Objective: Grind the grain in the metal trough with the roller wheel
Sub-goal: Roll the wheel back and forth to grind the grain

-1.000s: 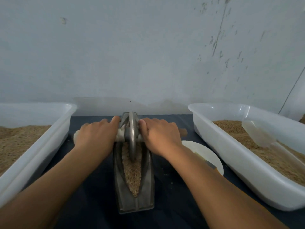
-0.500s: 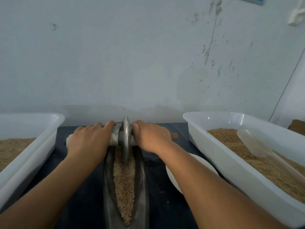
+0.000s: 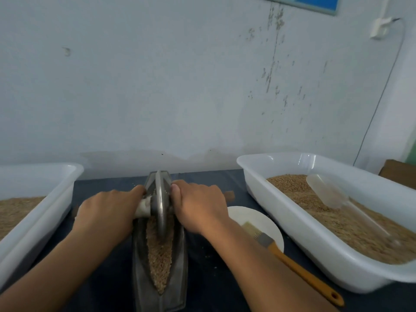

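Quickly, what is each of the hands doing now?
Left hand: closed around the roller wheel's handle, left side.
Right hand: closed around the handle, right side.

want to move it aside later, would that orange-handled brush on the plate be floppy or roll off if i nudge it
Probably stable: the brush has a flat-looking handle, so it seems unlikely to roll. The handle looks stiff, while its pale bristles, resting on the white plate, would likely bend. It looks slim and probably light, so a nudge may slide it across the dark table.
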`<state>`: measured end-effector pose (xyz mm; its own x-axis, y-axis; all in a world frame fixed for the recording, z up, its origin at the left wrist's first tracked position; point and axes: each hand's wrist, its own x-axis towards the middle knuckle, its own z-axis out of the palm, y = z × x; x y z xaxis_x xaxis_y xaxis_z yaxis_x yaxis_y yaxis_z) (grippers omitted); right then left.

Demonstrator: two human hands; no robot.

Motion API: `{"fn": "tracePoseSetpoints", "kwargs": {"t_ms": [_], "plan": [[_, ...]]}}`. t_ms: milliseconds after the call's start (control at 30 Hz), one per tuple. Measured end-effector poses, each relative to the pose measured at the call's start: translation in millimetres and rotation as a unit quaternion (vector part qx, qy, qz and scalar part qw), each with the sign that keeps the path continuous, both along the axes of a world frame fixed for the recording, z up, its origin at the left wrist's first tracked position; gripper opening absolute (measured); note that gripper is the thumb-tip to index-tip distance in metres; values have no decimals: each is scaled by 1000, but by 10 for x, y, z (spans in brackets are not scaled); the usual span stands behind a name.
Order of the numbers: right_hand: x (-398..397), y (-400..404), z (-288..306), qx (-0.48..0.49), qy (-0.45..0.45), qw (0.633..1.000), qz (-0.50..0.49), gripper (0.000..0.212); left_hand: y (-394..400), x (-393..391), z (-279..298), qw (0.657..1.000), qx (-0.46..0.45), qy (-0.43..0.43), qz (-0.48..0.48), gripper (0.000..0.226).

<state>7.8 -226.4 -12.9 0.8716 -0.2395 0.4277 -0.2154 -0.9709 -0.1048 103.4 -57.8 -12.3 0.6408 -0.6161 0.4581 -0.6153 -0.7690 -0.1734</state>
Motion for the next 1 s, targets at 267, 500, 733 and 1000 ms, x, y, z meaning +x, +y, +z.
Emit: {"fn": "tracePoseSetpoints", "kwargs": {"t_ms": [267, 500, 733, 1000], "plan": [[-342, 135, 116, 6, 33, 999, 20, 48, 172, -252, 28, 999, 49, 13, 1, 59], [-499, 261, 325, -4, 63, 998, 18, 42, 244, -336, 109, 995, 73, 62, 12, 54], [-404, 207, 227, 34, 95, 995, 12, 44, 184, -287, 84, 994, 69, 76, 24, 59], [-28, 75, 71, 15, 22, 1000, -2, 48, 19, 20, -41, 998, -9, 60, -24, 69]]}}
